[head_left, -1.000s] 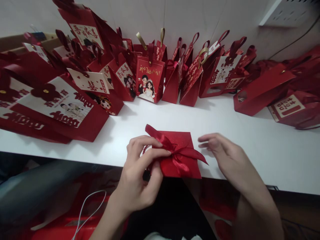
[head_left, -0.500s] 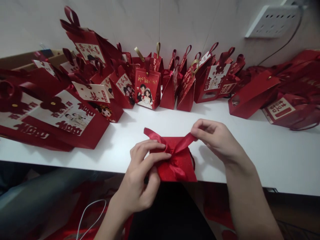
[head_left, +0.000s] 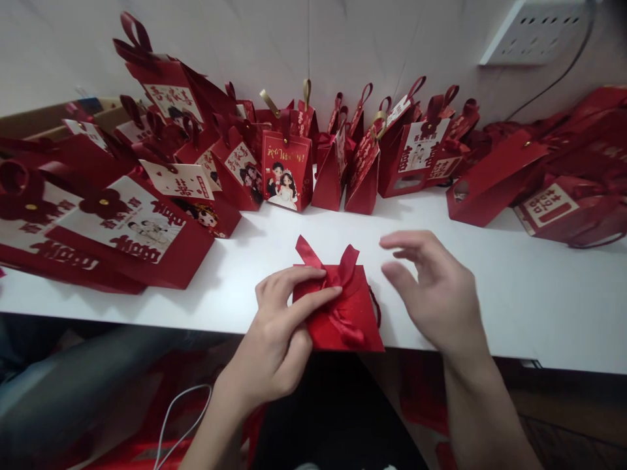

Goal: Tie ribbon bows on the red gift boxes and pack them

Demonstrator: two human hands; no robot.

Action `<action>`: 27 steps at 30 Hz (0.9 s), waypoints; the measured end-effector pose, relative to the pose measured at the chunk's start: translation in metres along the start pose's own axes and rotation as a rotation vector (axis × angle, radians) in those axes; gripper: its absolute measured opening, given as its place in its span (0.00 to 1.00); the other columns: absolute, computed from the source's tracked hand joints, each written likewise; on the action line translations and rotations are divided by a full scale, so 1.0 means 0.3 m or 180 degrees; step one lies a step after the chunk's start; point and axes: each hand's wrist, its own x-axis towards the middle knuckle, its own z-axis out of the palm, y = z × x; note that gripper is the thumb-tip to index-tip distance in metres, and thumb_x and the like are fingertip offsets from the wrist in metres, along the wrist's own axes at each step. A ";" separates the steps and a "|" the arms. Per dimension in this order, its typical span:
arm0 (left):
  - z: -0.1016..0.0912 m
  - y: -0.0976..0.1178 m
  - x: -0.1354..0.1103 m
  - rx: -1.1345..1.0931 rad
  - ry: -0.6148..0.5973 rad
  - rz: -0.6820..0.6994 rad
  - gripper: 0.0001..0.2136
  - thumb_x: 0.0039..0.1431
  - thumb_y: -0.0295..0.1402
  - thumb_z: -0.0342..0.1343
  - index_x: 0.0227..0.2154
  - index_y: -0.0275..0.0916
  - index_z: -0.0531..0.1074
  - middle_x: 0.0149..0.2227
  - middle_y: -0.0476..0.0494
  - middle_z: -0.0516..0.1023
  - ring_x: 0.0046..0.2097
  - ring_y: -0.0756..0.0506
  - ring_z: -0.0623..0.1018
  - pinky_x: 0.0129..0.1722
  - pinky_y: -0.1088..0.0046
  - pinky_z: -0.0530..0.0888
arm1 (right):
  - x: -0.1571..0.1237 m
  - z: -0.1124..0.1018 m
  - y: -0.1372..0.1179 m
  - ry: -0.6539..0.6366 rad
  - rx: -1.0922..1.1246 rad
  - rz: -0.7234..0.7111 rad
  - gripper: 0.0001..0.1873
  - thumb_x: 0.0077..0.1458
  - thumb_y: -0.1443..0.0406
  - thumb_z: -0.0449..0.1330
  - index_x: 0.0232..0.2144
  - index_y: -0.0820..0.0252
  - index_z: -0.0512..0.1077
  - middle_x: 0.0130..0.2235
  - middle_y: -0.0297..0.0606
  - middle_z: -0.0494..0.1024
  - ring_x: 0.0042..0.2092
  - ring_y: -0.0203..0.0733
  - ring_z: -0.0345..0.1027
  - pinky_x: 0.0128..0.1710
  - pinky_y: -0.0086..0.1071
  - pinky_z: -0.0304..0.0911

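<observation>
At the table's front edge lies a small red gift box (head_left: 362, 323) with a dark cord on its right side. A red satin ribbon (head_left: 349, 264) crosses its top, one tail standing up and another lying toward the front. My left hand (head_left: 281, 326) grips the box from the left, its index and middle fingers pressed on the ribbon's crossing and its thumb at the near left side. To the right of the box, my right hand (head_left: 434, 287) hovers with thumb and fingers apart and nothing between them. It is slightly blurred.
Several red gift boxes (head_left: 287, 173) with ribbon loops stand along the wall. Larger boxes (head_left: 132, 228) are at left, and a bundle of red bags (head_left: 573, 209) is at right. A power strip (head_left: 533, 32) hangs on the wall. A white cable (head_left: 166, 418) loops below the white table (head_left: 514, 300).
My right hand has let go of the ribbon tail and opened. That tail, stretched to the right before, now stands up loosely. My left hand stays on the box.
</observation>
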 end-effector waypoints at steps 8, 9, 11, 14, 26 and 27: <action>0.003 0.004 0.006 -0.0018 0.0011 -0.0090 0.22 0.55 0.23 0.41 0.52 0.41 0.66 0.54 0.40 0.64 0.56 0.39 0.63 0.55 0.55 0.61 | -0.107 0.002 -0.095 -0.0798 -0.0329 -0.0554 0.02 0.55 0.67 0.60 0.34 0.58 0.72 0.33 0.37 0.73 0.38 0.41 0.66 0.39 0.35 0.64; 0.004 0.005 0.006 -0.0022 0.0027 -0.0093 0.22 0.55 0.23 0.41 0.52 0.41 0.66 0.54 0.40 0.64 0.56 0.38 0.63 0.54 0.54 0.61 | -0.103 0.007 -0.092 -0.0769 -0.0233 -0.0485 0.02 0.56 0.69 0.59 0.32 0.57 0.71 0.32 0.36 0.73 0.37 0.40 0.66 0.38 0.34 0.63; 0.004 0.006 0.008 -0.0058 0.0070 -0.0089 0.22 0.54 0.24 0.41 0.52 0.42 0.66 0.54 0.40 0.65 0.56 0.38 0.64 0.54 0.54 0.62 | -0.096 0.016 -0.084 -0.0610 -0.0080 -0.0263 0.04 0.56 0.68 0.58 0.30 0.56 0.71 0.30 0.35 0.72 0.35 0.39 0.65 0.35 0.32 0.62; 0.005 0.005 0.011 -0.0170 0.0145 -0.0083 0.22 0.54 0.23 0.42 0.51 0.43 0.67 0.53 0.40 0.65 0.56 0.38 0.64 0.54 0.54 0.62 | -0.097 0.036 -0.077 -0.0174 -0.0009 0.0203 0.09 0.56 0.64 0.59 0.24 0.56 0.68 0.27 0.33 0.67 0.31 0.37 0.62 0.30 0.31 0.59; 0.084 0.035 -0.039 -0.1205 0.1541 -0.1585 0.06 0.57 0.36 0.52 0.34 0.42 0.62 0.33 0.49 0.63 0.33 0.49 0.65 0.33 0.74 0.64 | -0.100 0.089 -0.072 -0.0118 0.0973 0.1440 0.21 0.57 0.58 0.55 0.17 0.58 0.55 0.21 0.28 0.55 0.24 0.32 0.48 0.24 0.29 0.49; 0.083 0.045 -0.040 -0.1339 0.1460 -0.1798 0.07 0.58 0.37 0.52 0.29 0.41 0.61 0.29 0.51 0.61 0.30 0.50 0.63 0.29 0.75 0.63 | -0.101 0.091 -0.073 -0.0091 0.0973 0.1446 0.21 0.57 0.58 0.55 0.17 0.58 0.55 0.21 0.28 0.54 0.24 0.32 0.48 0.24 0.29 0.48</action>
